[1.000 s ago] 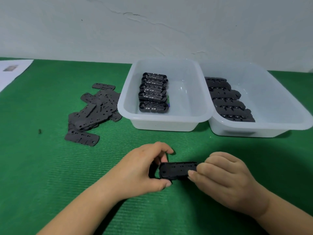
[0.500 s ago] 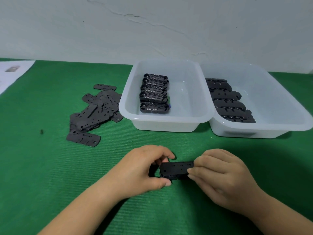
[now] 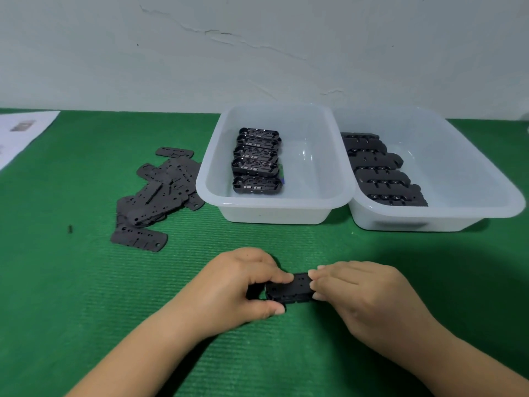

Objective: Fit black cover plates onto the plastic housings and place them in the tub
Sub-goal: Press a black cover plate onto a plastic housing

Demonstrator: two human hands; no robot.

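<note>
A black plastic housing with a cover plate on top (image 3: pixel 290 288) sits low over the green mat at the front centre. My left hand (image 3: pixel 240 285) grips its left end between thumb and fingers. My right hand (image 3: pixel 357 293) holds its right end, fingertips on the top face. A loose pile of black cover plates (image 3: pixel 156 193) lies on the mat to the left. The left white tub (image 3: pixel 274 209) holds a row of several open housings (image 3: pixel 256 164). The right white tub (image 3: pixel 446 216) holds several covered housings (image 3: pixel 380 170).
The green ribbed mat (image 3: pixel 71 296) covers the table up to a white wall at the back. A sheet of white paper (image 3: pixel 23 133) lies at the far left edge. A small dark speck (image 3: pixel 70 229) lies on the mat left of the plates.
Both hands have closed in over the housing: my right fingertips slid left onto its top and my left fingers reach further across, so less of the part shows.
</note>
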